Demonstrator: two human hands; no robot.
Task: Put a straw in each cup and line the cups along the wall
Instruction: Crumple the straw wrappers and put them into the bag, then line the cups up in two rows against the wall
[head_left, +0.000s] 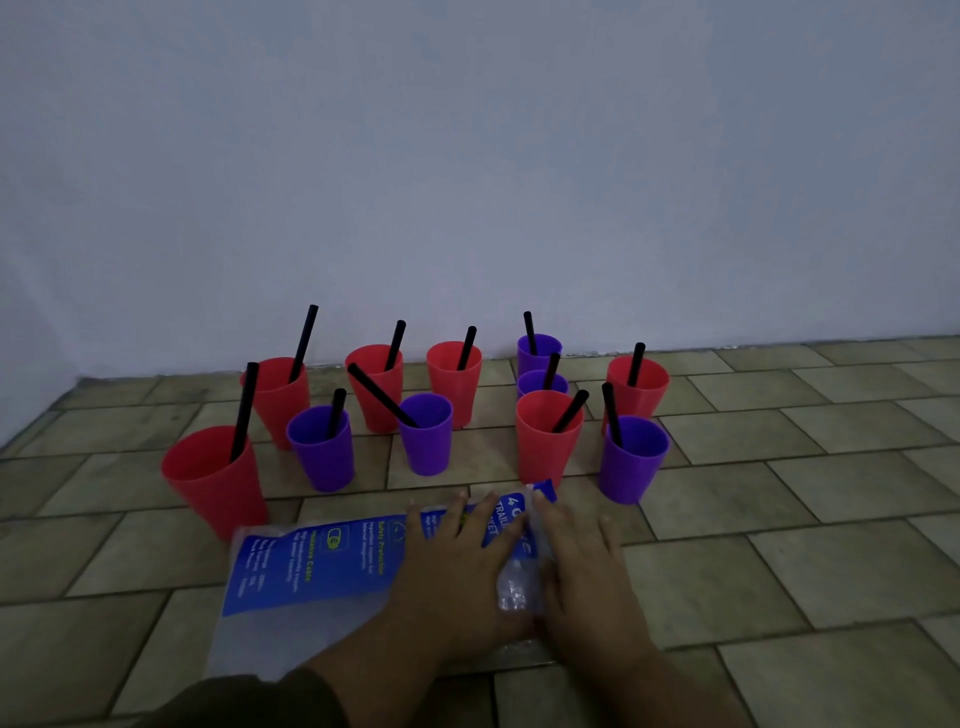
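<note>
The left hand (457, 571) and right hand (582, 577) lie side by side, flat on a blue-and-clear bag (311, 561) on the tiled floor (779, 571), with fingers straight and gripping nothing. Beyond the bag stand six red cups (454, 402) and five purple cups (426, 447), each holding a black straw (303, 343). They form a loose, staggered cluster near the wall (467, 156) rather than one line. The farthest stand close to its foot.
</note>
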